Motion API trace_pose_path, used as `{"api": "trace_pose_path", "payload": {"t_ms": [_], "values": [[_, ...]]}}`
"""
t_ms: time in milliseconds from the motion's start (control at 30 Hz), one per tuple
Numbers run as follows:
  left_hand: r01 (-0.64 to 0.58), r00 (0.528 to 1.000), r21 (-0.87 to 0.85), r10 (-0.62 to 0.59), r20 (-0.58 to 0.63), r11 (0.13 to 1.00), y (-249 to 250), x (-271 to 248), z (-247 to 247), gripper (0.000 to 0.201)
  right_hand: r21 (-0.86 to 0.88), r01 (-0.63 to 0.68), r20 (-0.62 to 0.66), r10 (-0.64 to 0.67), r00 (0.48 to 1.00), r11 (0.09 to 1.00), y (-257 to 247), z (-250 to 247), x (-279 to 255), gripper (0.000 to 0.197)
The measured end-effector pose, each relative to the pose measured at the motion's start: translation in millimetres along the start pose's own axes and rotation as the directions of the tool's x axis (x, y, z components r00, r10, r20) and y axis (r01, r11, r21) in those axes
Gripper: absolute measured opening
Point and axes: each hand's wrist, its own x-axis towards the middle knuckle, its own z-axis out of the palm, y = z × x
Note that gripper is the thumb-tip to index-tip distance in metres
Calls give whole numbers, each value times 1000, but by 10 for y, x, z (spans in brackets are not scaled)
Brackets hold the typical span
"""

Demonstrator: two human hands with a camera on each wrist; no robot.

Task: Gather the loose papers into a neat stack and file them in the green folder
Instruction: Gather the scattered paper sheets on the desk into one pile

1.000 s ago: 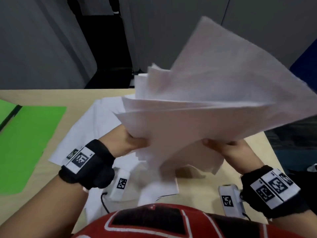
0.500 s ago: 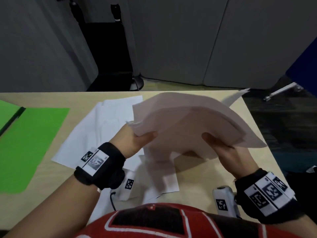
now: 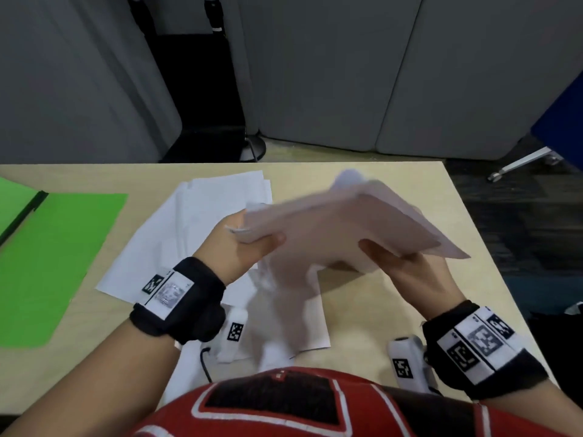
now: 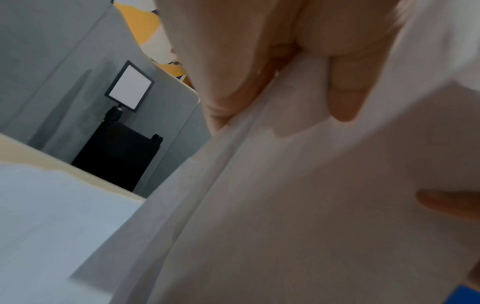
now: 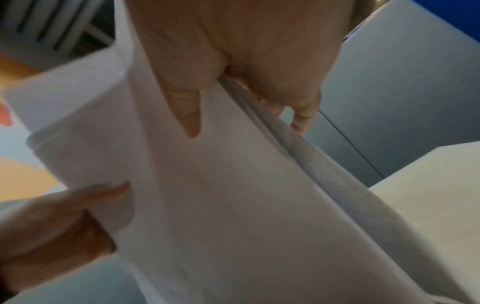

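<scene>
Both hands hold a bundle of white papers (image 3: 340,225) above the right half of the desk. My left hand (image 3: 249,241) pinches its left edge, thumb on the near face. My right hand (image 3: 407,266) grips its lower right edge, thumb on top and fingers beneath. The wrist views show the same bundle (image 4: 298,205) (image 5: 233,185) bent between thumb and fingers, with the sheet edges uneven. More loose papers (image 3: 202,228) lie flat on the desk left of and under the hands. The open green folder (image 3: 53,260) lies at the desk's left side.
The light wooden desk (image 3: 394,323) ends close to the right of my right hand. Grey partition panels (image 3: 331,74) and a black stand (image 3: 202,89) are behind the far edge. Small white tagged devices (image 3: 233,332) (image 3: 407,364) hang below both wrists near the desk.
The paper bundle came down from a raised, fanned-out position near the camera to low over the desk, and the sheets closed together. Both hands kept their hold and moved forward.
</scene>
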Motion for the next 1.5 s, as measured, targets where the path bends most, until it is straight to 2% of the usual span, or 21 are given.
{"api": "trace_pose_path", "payload": {"t_ms": [67, 133, 233, 333, 367, 400, 467, 533, 600, 667, 733, 767, 833, 900, 1000, 1067, 1167, 1233, 1300, 1400, 1500], "values": [[-76, 991, 31, 79, -105, 997, 82, -6, 24, 25, -73, 144, -99, -151, 984, 987, -33, 52, -41, 27], [-182, 965, 78, 194, -176, 980, 182, -4, 18, 27, -108, 244, -221, -263, 939, 964, -82, 72, -82, 26], [-277, 940, 47, 281, -192, 960, 255, -22, -16, 24, -77, 292, -269, -301, 915, 953, -119, 71, -118, 50], [-215, 966, -46, 206, -158, 975, 124, -29, -58, 61, 105, 212, -215, -186, 959, 972, -97, 58, -100, 76], [-180, 976, -46, 172, -135, 983, 91, -34, -58, 64, 144, 186, -201, -155, 967, 972, -92, 67, -89, 78], [-152, 983, -32, 148, -109, 988, 66, -37, -46, 59, 141, 171, -192, -142, 971, 975, -79, 76, -81, 72], [-140, 983, 27, 142, -114, 990, 48, -49, -6, 33, 61, 190, -200, -174, 964, 980, -92, 120, -88, 37], [-172, 969, 72, 182, -168, 982, 100, -60, 20, 25, -3, 282, -272, -272, 923, 960, -141, 139, -127, 12], [-238, 948, 3, 233, -218, 971, 163, -59, -12, 22, -18, 425, -309, -409, 859, 905, -226, 120, -150, 26], [-283, 942, -61, 266, -203, 957, 185, -63, -58, 35, -73, 478, -273, -479, 834, 875, -218, 106, -147, 52], [-204, 972, -68, 194, -130, 977, 76, -56, -60, 50, -20, 366, -219, -361, 906, 930, -132, 100, -103, 71], [-119, 989, -43, 114, -96, 992, -1, -60, -30, 48, 26, 261, -189, -252, 949, 965, -90, 113, -83, 73], [28, 998, 69, -24, -61, 997, -157, -68, 54, 35, -9, 124, -122, -124, 985, 992, 12, 163, -72, 63], [85, 994, 118, -77, -77, 989, -221, -85, 123, 28, -115, 119, -101, -130, 986, 986, 69, 213, -82, 46], [8, 983, 3, -7, -185, 1000, -132, -100, 122, 28, -41, 211, -204, -215, 955, 977, 1, 237, -114, 22], [-51, 975, -7, 48, -216, 999, -91, -104, 94, 24, 19, 274, -272, -259, 927, 961, -16, 228, -111, 25], [24, 988, 17, -21, -154, 1000, -184, -88, 86, 28, 2, 123, -198, -120, 973, 992, 43, 257, -45, 51], [109, 988, 96, -97, -118, 989, -285, -61, 117, 40, -103, 36, -84, -44, 995, 994, 107, 305, -20, 35], [149, 978, 156, -123, -167, 976, -287, -59, 121, 43, -108, 87, -102, -98, 990, 990, 86, 329, -52, 18], [90, 961, 56, -72, -265, 994, -202, -91, 74, 28, -80, 249, -219, -260, 940, 965, 5, 286, -92, 22], [121, 969, 95, -97, -227, 988, -201, -111, 56, 9, -29, 172, -200, -174, 964, 985, 56, 288, -61, 19]]}}
